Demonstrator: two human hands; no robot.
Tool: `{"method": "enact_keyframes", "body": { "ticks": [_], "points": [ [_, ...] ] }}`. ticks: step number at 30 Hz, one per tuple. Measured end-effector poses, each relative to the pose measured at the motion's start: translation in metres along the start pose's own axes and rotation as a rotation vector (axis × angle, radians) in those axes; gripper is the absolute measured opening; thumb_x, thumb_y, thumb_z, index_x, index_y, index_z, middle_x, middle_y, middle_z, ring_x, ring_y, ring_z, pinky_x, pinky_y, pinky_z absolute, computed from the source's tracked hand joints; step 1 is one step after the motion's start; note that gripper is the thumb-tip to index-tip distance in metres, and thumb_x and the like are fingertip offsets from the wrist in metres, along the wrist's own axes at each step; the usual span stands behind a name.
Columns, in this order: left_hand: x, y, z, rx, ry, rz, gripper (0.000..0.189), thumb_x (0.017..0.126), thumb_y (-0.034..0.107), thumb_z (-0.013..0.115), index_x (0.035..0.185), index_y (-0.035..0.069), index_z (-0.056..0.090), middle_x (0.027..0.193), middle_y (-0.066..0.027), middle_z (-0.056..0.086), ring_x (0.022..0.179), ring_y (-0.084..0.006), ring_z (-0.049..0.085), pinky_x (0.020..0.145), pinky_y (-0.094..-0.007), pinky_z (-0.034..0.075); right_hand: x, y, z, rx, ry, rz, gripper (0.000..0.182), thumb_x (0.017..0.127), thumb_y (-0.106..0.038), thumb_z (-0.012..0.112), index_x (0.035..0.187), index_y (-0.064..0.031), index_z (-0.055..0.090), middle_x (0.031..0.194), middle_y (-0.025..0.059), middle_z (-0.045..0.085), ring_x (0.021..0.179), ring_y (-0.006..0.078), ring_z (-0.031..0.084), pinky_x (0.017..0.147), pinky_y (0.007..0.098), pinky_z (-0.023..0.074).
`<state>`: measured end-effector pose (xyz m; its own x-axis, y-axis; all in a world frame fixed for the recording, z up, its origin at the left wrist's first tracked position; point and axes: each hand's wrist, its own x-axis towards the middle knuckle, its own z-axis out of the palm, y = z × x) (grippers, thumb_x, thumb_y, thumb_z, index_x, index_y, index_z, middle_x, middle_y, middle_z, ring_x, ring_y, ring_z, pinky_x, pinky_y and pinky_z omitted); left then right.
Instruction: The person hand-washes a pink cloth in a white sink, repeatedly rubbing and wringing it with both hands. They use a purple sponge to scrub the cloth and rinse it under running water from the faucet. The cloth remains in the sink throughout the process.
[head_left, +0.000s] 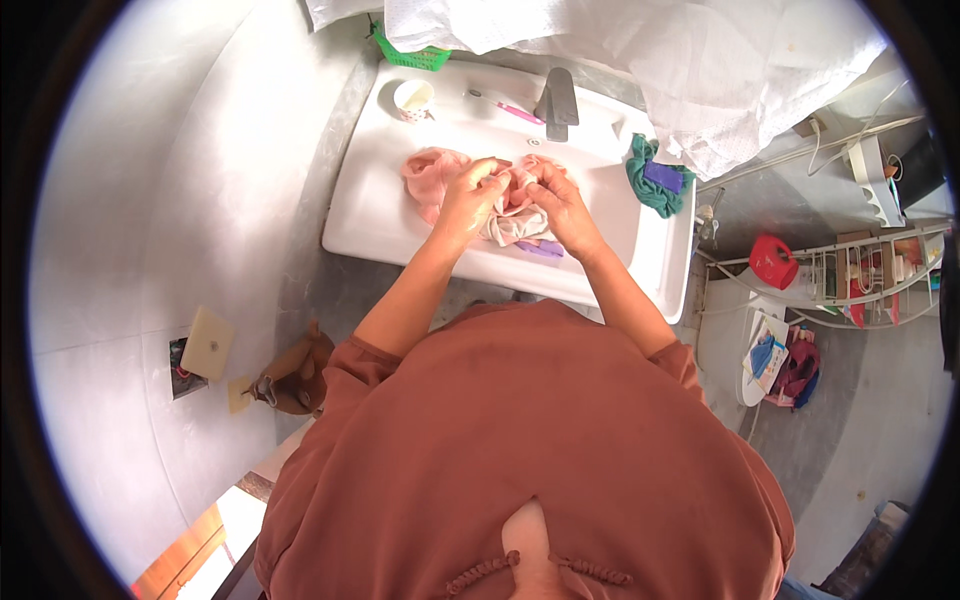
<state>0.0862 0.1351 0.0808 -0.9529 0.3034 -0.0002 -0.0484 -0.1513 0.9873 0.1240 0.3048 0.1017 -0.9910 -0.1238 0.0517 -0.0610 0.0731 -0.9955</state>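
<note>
Both hands are together over a white washbasin (367, 217), gripping one bunched pink garment (433, 176). My left hand (474, 199) pinches a fold of it near the middle, its fingers curled inward. Facing it, my right hand (556, 201) grips another fold between thumb and fingers. Pale, whitish cloth (516, 227) hangs in gathers just below the hands, and a purple piece (541, 247) shows under it. Whether these belong to the same garment I cannot tell. The basin floor beneath the cloth is hidden.
A grey faucet (559, 105) stands at the basin's back, beside a pink toothbrush (514, 111) and a cup (415, 100). Wet green cloth with a purple block (664, 178) lies on the right rim. A green basket (412, 54) sits behind; a white curtain (675, 60) hangs above. Right stands a rack (814, 300).
</note>
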Motion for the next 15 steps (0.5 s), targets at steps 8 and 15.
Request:
{"method": "enact_keyframes", "body": {
  "ticks": [8,15],
  "points": [
    [-0.005,0.027,0.037,-0.158,0.380,-0.052,0.027,0.098,0.026,0.051,0.093,0.000,0.059,0.083,-0.0021,0.055,0.076,-0.0079,0.050,0.069,-0.0224,0.044,0.015,0.010,0.013,-0.498,0.118,-0.134,0.019,0.094,-0.016,0.043,0.093,-0.0015,0.055,0.079,0.0137,0.063,0.068,0.0263,0.065,0.066,0.0357,0.0500],
    [0.005,0.011,0.054,-0.415,0.472,-0.267,0.011,0.093,0.016,0.059,0.098,0.011,0.050,0.080,0.0008,0.052,0.072,-0.0108,0.054,0.066,-0.0255,0.048,0.039,0.023,0.016,-0.989,0.200,-0.299,0.022,0.088,-0.023,0.051,0.079,-0.0049,0.058,0.060,0.0169,0.061,0.054,0.0342,0.061,0.051,0.0461,0.0480]
  ]
}}
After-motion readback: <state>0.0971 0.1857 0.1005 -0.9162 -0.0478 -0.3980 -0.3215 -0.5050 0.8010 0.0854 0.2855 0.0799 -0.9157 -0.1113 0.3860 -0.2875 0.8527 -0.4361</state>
